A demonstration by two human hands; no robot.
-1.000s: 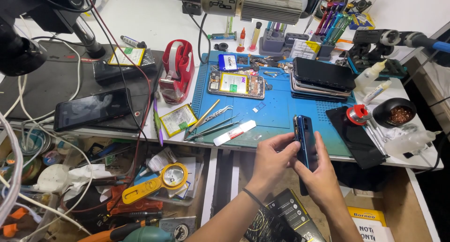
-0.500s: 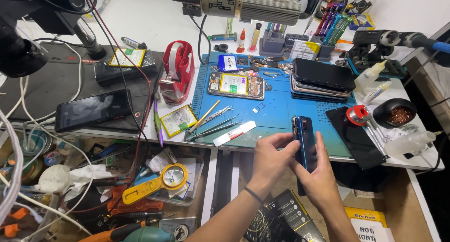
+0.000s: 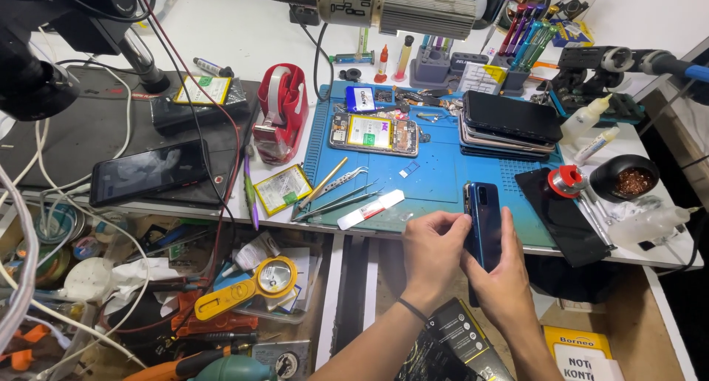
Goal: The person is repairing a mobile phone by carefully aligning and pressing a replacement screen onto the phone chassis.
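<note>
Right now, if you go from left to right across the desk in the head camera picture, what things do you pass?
Black phone → red tape dispenser → opened phone → blue phone held in both hands → red-capped jar → black bowl of brass wool.

Bright, even overhead light falls on the white bench and the blue mat, leaving only short, soft shadows. Glare streaks the dark phone screen at left. The centre is sharp, while the black microscope arm looms blurred and the frame's edges bend outward.
</note>
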